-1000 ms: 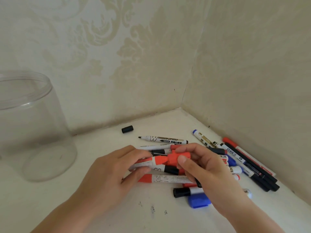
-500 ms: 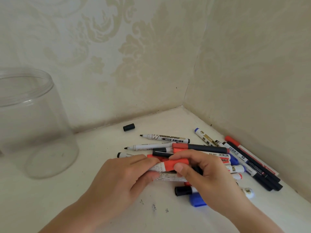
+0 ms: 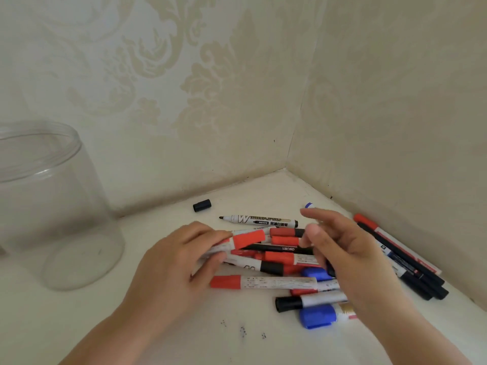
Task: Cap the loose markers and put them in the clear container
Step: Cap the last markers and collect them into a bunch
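Red-capped marker (image 3: 237, 241) in left grip (image 3: 181, 262)

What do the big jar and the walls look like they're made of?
The jar looks like clear, glossy plastic: you see the table through it, and its rim is ridged. The walls seem papered, matte cream with a faint floral pattern.

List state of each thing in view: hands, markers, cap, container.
left hand: grips the red-capped marker, cap on
right hand: open, blurred, holds nothing
clear container: upright, lidless, no markers inside
whiteboard marker: uncapped, lying flat, black tip bare
black cap: loose on its side beside the wall
marker pile: on the surface, mostly capped
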